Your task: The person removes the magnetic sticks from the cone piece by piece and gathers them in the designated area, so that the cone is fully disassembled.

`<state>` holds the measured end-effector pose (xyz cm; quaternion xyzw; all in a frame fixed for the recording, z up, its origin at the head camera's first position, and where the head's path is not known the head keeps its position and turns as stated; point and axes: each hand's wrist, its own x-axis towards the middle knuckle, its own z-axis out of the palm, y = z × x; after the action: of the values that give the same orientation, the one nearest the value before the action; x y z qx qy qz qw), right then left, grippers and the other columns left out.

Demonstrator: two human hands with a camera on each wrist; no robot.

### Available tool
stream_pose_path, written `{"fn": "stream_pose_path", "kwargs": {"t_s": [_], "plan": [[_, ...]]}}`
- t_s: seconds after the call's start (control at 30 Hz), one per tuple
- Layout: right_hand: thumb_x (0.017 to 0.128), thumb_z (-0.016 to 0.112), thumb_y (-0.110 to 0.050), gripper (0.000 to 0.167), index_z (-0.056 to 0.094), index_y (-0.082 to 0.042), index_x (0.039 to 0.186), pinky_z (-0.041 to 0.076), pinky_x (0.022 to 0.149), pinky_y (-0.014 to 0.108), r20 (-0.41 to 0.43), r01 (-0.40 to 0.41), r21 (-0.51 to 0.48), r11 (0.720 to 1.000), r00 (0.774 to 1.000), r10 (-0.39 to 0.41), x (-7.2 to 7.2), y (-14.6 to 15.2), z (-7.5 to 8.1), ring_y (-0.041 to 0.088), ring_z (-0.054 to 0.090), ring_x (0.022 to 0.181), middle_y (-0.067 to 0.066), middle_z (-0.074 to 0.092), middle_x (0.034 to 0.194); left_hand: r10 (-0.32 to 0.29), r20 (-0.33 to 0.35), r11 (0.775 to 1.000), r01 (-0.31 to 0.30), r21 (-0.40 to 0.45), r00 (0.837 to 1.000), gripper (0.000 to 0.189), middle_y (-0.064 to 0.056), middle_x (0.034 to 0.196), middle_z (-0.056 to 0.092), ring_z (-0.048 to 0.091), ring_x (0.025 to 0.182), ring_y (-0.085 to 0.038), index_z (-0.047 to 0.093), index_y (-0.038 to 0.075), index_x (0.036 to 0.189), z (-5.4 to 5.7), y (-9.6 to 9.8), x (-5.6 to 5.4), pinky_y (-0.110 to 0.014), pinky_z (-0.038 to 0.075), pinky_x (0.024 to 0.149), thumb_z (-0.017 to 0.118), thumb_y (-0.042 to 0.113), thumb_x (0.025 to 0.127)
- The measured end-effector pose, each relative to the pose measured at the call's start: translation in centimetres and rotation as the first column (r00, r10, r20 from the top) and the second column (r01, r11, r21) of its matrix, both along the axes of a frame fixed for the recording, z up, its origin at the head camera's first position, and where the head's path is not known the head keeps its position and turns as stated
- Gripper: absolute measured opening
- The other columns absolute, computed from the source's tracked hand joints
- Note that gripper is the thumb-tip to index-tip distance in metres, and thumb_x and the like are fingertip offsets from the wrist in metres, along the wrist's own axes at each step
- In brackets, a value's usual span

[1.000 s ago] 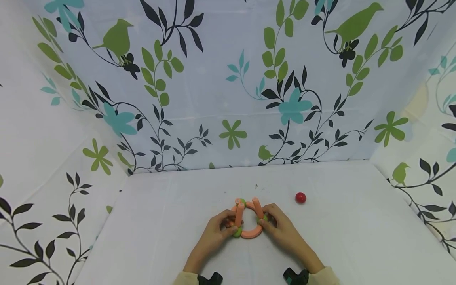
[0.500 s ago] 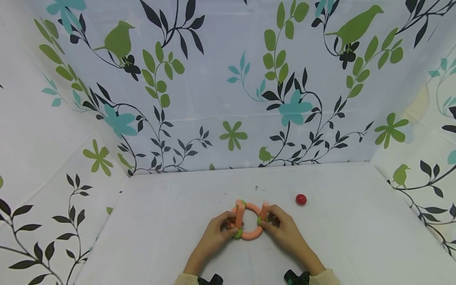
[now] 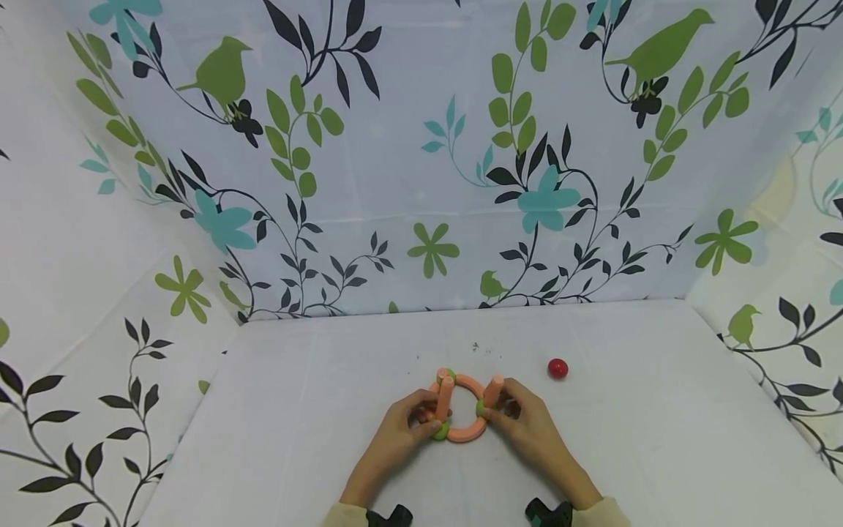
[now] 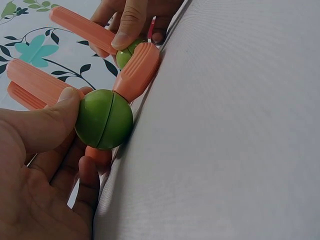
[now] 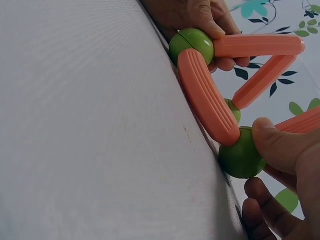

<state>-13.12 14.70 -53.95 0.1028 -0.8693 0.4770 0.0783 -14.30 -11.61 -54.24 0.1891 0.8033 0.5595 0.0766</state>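
Note:
A toy building ring of curved orange rods (image 3: 465, 434) and green balls lies on the white table, with straight orange rods standing up from the balls. My left hand (image 3: 407, 421) grips the ring's left side; in the left wrist view its thumb presses an orange rod (image 4: 40, 80) where it meets a green ball (image 4: 104, 120). My right hand (image 3: 529, 417) pinches the joint on the right side, thumb against another green ball (image 5: 242, 155) in the right wrist view. The right upright rod (image 3: 494, 390) tilts outward to the right. Another rod (image 3: 445, 399) stands nearly upright by the left hand.
A small red ball (image 3: 557, 368) sits on the table (image 3: 658, 410) beyond the right hand, to the right of the ring. A patterned cloth (image 3: 369, 161) with birds and leaves hangs behind and at both sides.
The right upright rod has swung from leaning inward, to the left, to leaning outward, to the right, with my right hand at its base. The left hand keeps its grip and the ring stays put.

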Motion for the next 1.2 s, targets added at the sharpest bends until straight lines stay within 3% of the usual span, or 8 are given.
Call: {"fn": "stream_pose_path", "kwargs": {"t_s": [0.4, 1.0, 1.2], "plan": [[0.084, 0.087, -0.018, 0.029, 0.065, -0.025, 0.101, 0.05, 0.071, 0.022, -0.057, 0.009, 0.047, 0.999, 0.998, -0.006, -0.1, -0.22, 0.21, 0.005, 0.057, 0.08, -0.012, 0.064, 0.089, -0.008, 0.005, 0.999, 0.008, 0.039, 1.0, 0.032, -0.006, 0.113, 0.077, 0.058, 0.089, -0.006, 0.069, 0.014, 0.122, 0.16, -0.18, -0.09, -0.021, 0.048, 0.084, 0.074, 0.005, 0.092], [0.081, 0.089, -0.012, 0.032, 0.065, -0.029, 0.094, 0.056, 0.077, 0.025, -0.133, 0.005, 0.017, 1.0, 0.991, -0.002, 0.21, -0.35, -0.04, 0.001, 0.065, 0.086, -0.019, 0.068, 0.09, -0.02, -0.018, 0.999, 0.02, 0.047, 1.0, 0.033, -0.01, 0.111, 0.076, 0.058, 0.088, -0.004, 0.069, 0.012, 0.124, -0.48, -0.12, -0.1, -0.021, 0.049, 0.085, 0.075, 0.009, 0.092], [0.079, 0.09, -0.011, 0.032, 0.067, -0.027, 0.095, 0.057, 0.077, 0.026, -0.118, 0.022, 0.003, 1.0, 0.993, -0.021, 0.16, -0.44, -0.08, 0.0, 0.065, 0.085, -0.017, 0.07, 0.091, -0.018, -0.025, 0.999, 0.019, 0.041, 1.0, 0.032, -0.008, 0.111, 0.077, 0.058, 0.089, -0.005, 0.069, 0.013, 0.122, -0.25, -0.17, -0.1, -0.022, 0.049, 0.085, 0.076, 0.009, 0.092]]}}
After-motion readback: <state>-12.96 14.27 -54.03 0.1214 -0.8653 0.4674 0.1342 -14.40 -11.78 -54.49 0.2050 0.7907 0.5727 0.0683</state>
